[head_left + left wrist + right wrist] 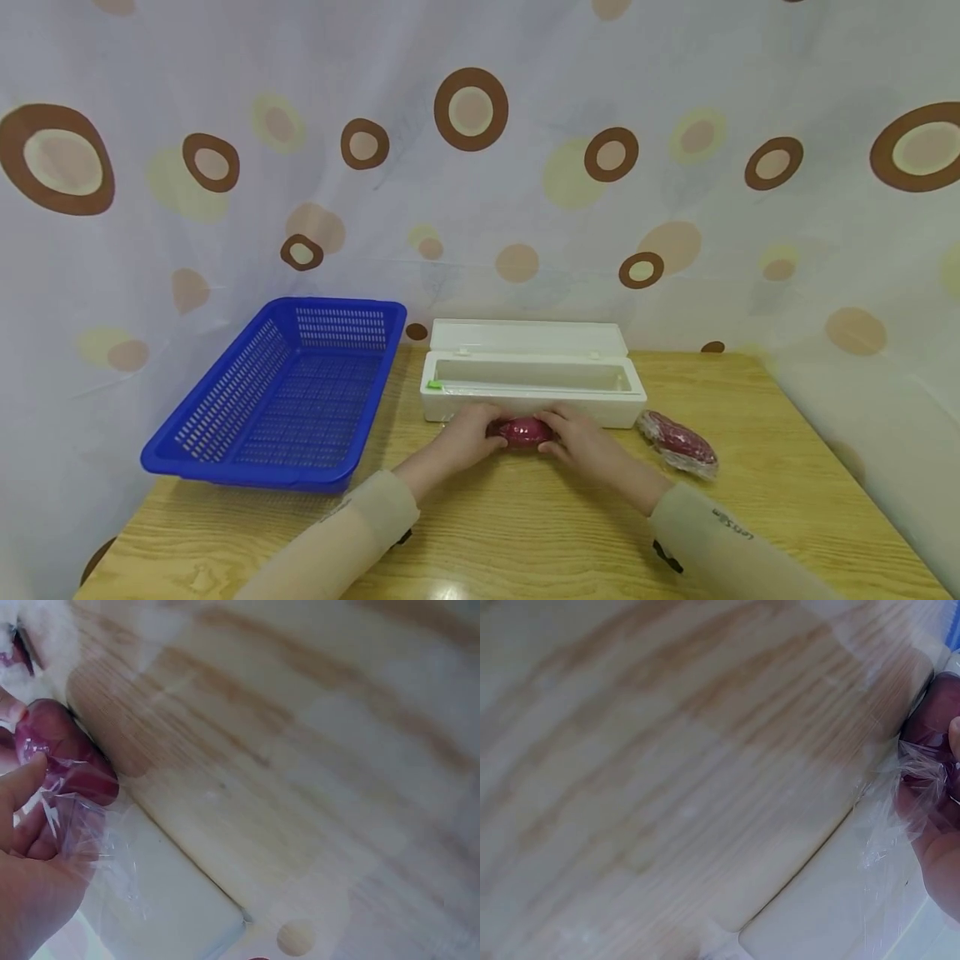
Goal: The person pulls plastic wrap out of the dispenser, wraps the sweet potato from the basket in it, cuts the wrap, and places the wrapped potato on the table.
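Between both hands lies a red-purple oblong vegetable (525,432), by its look a sweet potato, at the front of a white cling film dispenser (536,407). My left hand (468,429) grips its left end, thumb nearest me. On the right end, my right hand (577,442) holds it the same way. Clear cling film (79,821) bunches around the sweet potato at the left fingers, and the right wrist view shows crumpled film (922,787) by the right fingers. The dispenser's lid (528,337) stands raised at the back, and a green slider (435,385) sits at its left end.
A blue perforated basket (367,417) stands on the left of the wooden table (525,533). Right of the dispenser lies another red-purple sweet potato (681,444) wrapped in film. A patterned curtain (480,192) hangs behind the table.
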Demonstrator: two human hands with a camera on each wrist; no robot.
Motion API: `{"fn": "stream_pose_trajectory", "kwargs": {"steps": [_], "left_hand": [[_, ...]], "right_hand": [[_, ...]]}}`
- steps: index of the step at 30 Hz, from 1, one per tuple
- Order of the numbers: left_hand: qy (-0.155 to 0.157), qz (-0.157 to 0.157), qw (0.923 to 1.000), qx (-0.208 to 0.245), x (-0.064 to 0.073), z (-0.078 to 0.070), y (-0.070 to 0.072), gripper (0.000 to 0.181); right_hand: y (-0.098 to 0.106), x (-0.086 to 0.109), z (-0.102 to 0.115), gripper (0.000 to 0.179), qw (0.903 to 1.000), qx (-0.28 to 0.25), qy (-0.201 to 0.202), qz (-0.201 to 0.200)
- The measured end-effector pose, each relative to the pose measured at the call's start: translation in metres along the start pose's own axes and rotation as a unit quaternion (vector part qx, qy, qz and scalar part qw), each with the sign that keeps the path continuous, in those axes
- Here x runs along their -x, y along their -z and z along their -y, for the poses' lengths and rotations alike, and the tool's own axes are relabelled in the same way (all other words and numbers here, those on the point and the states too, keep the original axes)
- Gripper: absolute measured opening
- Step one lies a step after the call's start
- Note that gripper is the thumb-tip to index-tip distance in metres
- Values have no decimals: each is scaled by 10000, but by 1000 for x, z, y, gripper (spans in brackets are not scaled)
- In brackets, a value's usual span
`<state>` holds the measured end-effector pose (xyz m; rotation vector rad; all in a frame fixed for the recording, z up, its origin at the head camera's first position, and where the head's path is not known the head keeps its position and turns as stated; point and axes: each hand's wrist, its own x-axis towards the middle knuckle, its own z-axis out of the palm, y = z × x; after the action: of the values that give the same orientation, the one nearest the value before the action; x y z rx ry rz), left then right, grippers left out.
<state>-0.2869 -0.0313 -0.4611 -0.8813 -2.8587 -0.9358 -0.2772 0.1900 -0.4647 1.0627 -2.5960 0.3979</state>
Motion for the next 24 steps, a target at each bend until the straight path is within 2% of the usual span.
{"fn": "stream_pose_trajectory", "kwargs": {"steps": [7, 11, 16, 21, 24], "left_hand": [[344, -253, 9962, 762, 12, 0, 5, 36], [784, -613, 9864, 1307, 21, -1, 9, 40], [1153, -1507, 9643, 1845, 29, -4, 18, 41], [1264, -2415, 9405, 2030, 33, -5, 27, 43], [1403, -2838, 9246, 2120, 35, -5, 32, 46]], "right_hand": [[1, 1, 1, 43, 10000, 46, -35, 48], [2, 1, 1, 43, 9999, 37, -46, 93], [2, 1, 1, 44, 10000, 37, -14, 70], [2, 0, 1, 45, 9999, 29, -23, 111], [2, 0, 1, 46, 9998, -4, -80, 166]]}}
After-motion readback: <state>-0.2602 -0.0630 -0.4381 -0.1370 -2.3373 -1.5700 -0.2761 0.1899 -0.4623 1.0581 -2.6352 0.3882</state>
